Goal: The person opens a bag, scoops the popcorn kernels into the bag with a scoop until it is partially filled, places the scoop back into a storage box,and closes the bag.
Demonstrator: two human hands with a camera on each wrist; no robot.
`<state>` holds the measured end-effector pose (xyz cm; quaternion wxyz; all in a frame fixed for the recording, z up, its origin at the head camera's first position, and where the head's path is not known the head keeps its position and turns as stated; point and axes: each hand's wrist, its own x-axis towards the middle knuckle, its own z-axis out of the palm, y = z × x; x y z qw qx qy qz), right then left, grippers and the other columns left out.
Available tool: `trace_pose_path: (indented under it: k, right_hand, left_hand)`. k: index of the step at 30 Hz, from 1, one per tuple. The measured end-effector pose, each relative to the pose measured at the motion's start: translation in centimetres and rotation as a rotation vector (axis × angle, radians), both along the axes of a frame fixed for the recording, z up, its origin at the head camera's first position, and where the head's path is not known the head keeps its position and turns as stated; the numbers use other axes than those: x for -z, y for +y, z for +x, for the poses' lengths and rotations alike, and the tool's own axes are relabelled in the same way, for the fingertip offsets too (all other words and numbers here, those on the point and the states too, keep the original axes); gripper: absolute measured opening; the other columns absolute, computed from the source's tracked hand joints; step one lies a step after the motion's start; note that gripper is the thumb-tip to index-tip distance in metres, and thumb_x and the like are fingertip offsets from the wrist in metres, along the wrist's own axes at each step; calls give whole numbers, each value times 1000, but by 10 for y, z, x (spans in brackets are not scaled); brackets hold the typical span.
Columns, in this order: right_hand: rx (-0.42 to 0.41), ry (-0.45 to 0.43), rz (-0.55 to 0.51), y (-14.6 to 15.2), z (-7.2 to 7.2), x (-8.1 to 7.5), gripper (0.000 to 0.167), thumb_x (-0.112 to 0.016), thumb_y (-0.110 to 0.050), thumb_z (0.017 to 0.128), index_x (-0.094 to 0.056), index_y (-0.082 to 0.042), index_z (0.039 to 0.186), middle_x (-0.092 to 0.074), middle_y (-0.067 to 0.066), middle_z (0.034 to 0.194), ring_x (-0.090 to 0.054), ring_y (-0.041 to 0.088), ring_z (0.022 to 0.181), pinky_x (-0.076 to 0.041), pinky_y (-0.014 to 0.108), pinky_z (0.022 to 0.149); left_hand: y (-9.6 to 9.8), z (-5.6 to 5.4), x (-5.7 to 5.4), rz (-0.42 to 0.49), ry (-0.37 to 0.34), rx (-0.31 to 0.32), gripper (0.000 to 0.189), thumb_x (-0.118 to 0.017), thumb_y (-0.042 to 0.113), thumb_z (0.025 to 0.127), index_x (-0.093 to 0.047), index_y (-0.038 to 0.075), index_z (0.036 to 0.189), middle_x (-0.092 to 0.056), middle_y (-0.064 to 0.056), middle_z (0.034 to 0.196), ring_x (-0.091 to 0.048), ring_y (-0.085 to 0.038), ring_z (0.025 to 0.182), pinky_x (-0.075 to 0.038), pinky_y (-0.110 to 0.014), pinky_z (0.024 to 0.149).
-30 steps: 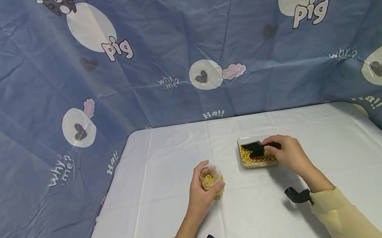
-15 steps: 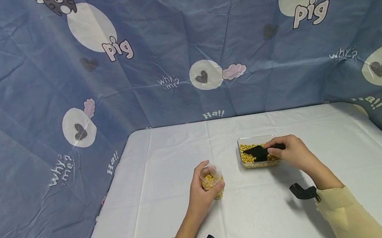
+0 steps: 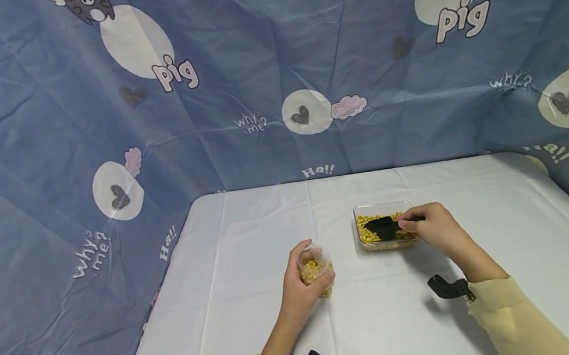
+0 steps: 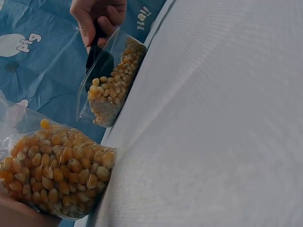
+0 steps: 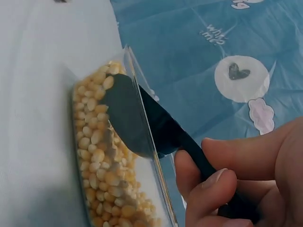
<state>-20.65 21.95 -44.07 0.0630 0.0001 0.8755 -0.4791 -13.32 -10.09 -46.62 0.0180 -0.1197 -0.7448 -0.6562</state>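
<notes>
My left hand [image 3: 298, 296] grips a clear plastic bag [image 3: 316, 267] partly filled with yellow corn kernels, its mouth standing up. In the left wrist view the kernels show through the side of the bag [image 4: 61, 170]. To the right and farther back stands a clear rectangular container [image 3: 384, 205], also holding corn kernels. Between thumb and fingers, my right hand [image 3: 435, 230] pinches the handle of a small black scoop [image 3: 384, 228]. In the right wrist view the scoop's blade [image 5: 124, 113] reaches inside the container among the kernels. How much it carries is hidden.
A white cloth [image 3: 249, 234] covers the table under both hands. Behind it hangs a blue printed curtain [image 3: 250, 58]. Each wrist wears a black camera mount, such as the right one [image 3: 447, 286].
My right hand has shifted slightly right and nearer, and the scoop has changed its tilt while staying in the container. The left hand and the bag have not visibly moved.
</notes>
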Motion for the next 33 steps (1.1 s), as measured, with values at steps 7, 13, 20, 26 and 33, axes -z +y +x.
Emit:
trace_pose_path:
  k: [7,13,20,26,33]
  right_hand:
    - [11,-70,-136,0,0,-2,30,-65,-18,100,-69,1,123,-74,12,101,-38,14,50,-37,35,53]
    - [10,-105,-208,5,1,-2,35,-65,-20,100,-66,3,127,-74,13,102,-35,12,47,-34,33,48]
    - [-3,-139,-287,16,1,0,39,-66,-21,99,-63,2,130,-70,9,99,-29,10,48,-29,30,47]
    - [-18,-135,-332,23,-2,4,39,-65,-18,99,-63,3,132,-56,4,81,-24,10,48,-26,28,46]
    - [-30,-114,-379,29,-3,8,40,-63,-17,100,-60,4,134,-72,16,102,-22,8,47,-24,27,43]
  left_hand:
    - [1,-1,1,-10,6,-9,73,-79,15,89,-40,22,150,-54,-9,135,-52,-26,125,-40,-49,102]
    - [2,0,0,-7,16,-7,72,-78,15,89,-40,20,150,-56,-9,134,-52,-26,124,-42,-47,101]
    - [2,0,-1,-9,16,-5,72,-78,14,90,-39,20,150,-56,-10,135,-52,-26,125,-41,-47,102]
    - [1,1,0,-11,17,-9,73,-78,14,89,-39,20,150,-55,-10,136,-51,-26,126,-41,-47,103]
    - [2,1,0,-5,17,-6,72,-78,15,89,-40,20,150,-54,-11,136,-52,-27,125,-42,-48,101]
